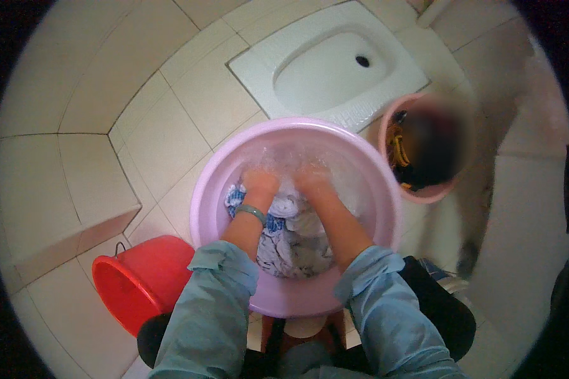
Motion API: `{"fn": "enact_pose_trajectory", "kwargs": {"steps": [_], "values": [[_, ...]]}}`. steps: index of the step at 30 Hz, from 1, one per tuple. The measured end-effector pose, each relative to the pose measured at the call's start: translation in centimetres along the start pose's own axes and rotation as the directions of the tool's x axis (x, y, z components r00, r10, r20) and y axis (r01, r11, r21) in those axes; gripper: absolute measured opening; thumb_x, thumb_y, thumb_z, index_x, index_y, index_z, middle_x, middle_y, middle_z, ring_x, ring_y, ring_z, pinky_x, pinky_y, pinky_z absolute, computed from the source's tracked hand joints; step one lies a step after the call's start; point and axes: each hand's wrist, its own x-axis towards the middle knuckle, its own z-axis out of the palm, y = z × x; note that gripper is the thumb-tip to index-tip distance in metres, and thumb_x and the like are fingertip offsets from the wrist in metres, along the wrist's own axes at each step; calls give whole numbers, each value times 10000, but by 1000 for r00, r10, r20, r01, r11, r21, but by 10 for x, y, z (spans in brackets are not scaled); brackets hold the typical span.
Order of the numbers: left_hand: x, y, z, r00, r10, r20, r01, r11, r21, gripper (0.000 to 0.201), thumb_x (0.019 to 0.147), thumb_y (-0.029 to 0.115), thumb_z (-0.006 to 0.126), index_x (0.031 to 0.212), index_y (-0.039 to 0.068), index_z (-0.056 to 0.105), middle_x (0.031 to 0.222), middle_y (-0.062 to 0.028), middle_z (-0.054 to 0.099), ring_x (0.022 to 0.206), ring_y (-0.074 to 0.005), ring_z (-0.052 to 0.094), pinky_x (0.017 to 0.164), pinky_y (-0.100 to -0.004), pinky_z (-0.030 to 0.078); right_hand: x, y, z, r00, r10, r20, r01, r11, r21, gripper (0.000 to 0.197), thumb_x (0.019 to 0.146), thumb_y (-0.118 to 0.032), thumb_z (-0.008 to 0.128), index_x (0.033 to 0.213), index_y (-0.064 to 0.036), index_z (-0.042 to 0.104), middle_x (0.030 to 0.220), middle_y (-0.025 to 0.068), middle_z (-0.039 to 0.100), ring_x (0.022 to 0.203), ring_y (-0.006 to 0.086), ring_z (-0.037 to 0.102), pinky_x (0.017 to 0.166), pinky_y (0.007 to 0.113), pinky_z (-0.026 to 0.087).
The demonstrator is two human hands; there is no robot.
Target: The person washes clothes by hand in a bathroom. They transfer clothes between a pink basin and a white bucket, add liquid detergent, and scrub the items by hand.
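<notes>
Your left hand point(260, 181) and right hand point(311, 177) closed on wet cloth point(294, 240), in lilac basin point(234, 183), red bucket point(139, 278) just left, pink tub point(389, 120) right.

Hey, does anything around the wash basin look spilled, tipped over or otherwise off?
The red bucket lies tipped on its side left of the pink basin. Otherwise nothing stands out; both hands are in the water on the cloth.

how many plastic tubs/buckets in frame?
3. The lilac wash basin at centre, holding both hands and wet laundry; the red bucket lower left; the pink bucket right, beside the squat toilet. More may sit outside the view.
</notes>
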Motion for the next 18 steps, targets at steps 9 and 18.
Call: {"fn": "enact_pose_trajectory", "kwargs": {"steps": [9,18], "values": [[-53,-33,142,951,68,303,252,402,-880,387,825,285,440,986,-9,635,944,-218,631,862,-314,596,743,-404,443,-75,17,-19,931,117,346,-226,928,297,492,832,-451,434,1032,-46,628,1090,233,580,1033,370,546,896,404,401],[-145,20,149,980,77,181,61,756,-652,308,834,286,471,953,44,620,936,-218,620,896,-362,601,746,-447,471,-178,-4,12,830,39,-556,-74,996,-41,340,785,-316,565,1047,-106,615,1081,134,570,1052,288,514,904,432,355]]}}
